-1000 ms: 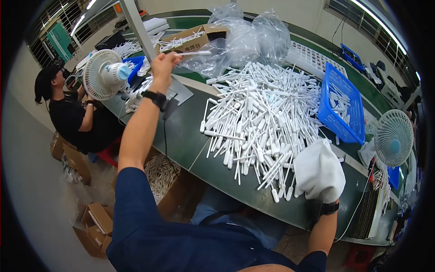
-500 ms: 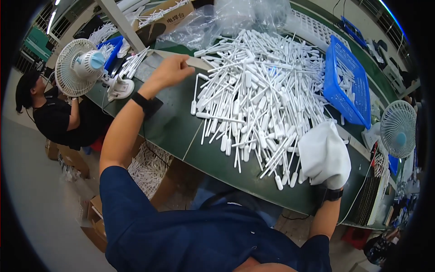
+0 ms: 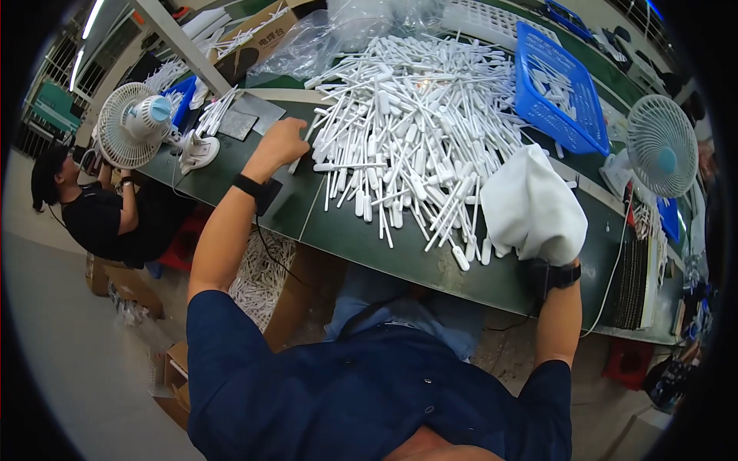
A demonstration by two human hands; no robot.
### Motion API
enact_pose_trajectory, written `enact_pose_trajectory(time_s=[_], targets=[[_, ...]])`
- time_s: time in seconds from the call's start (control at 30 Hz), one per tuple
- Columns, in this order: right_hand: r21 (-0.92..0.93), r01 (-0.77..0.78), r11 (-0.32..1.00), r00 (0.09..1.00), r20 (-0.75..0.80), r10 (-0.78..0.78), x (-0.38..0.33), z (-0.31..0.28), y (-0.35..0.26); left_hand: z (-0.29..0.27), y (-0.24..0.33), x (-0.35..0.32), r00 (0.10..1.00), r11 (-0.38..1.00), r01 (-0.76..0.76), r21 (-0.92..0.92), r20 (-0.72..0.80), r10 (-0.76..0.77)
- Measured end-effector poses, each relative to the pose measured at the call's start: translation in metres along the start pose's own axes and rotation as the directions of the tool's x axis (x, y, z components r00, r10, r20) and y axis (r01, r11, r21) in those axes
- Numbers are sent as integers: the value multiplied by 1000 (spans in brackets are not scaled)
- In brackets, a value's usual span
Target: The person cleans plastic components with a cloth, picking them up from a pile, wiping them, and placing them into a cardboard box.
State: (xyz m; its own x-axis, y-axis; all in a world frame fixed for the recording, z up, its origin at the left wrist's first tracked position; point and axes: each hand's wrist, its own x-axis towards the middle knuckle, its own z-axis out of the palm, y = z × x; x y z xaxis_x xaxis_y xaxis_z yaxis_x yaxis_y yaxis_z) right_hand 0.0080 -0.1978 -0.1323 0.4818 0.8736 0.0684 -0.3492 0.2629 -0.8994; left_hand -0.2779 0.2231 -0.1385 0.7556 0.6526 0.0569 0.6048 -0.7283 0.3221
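My left hand [image 3: 283, 144] is closed at the left edge of a large heap of white sticks [image 3: 415, 131]. Each stick is thin, with a wider, flattened end. One white stick [image 3: 295, 164] lies at its fingertips and seems gripped, its wide end toward me; the fingers partly hide it. A white cloth [image 3: 532, 209] is draped over my right hand, at the heap's near right edge. Only the wrist with a dark band [image 3: 567, 275] shows below the cloth, so those fingers are hidden.
A blue basket [image 3: 573, 137] with more sticks tilts at the heap's right. Fans [image 3: 127, 123] stand on both sides. Below the green table [image 3: 377, 250] is a carton of sticks [image 3: 261, 284]. A person in black [image 3: 96, 200] sits at the left. Clear plastic film [image 3: 307, 54] lies behind.
My left hand has come down from above the table to the stick at the heap's left edge and closed on it. The whole view has shifted; the cloth stays over my right hand.
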Motion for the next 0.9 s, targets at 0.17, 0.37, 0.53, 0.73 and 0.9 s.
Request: enact_pose_trajectory(time_s=[0.17, 0.37, 0.53, 0.73, 0.9], targets=[[177, 5, 984, 979, 197, -41, -1, 11, -14, -29, 41, -17, 997, 978, 76, -196, 22, -73], [-141, 123, 982, 992, -8, -125, -17, -25, 7, -12, 187, -42, 983, 111, 16, -994, 36, 182], [326, -7, 945, 979, 193, -60, -11, -6, 17, 40, 256, -23, 955, -26, 16, -1000, 7, 295], [281, -67, 957, 980, 201, 10, -9, -10, 12, 76, 285, -15, 947, 34, -146, -989, -129, 294], [325, -109, 939, 973, 229, 34, -7, -13, 23, 94, 283, -12, 933, 28, -147, -989, -129, 336]])
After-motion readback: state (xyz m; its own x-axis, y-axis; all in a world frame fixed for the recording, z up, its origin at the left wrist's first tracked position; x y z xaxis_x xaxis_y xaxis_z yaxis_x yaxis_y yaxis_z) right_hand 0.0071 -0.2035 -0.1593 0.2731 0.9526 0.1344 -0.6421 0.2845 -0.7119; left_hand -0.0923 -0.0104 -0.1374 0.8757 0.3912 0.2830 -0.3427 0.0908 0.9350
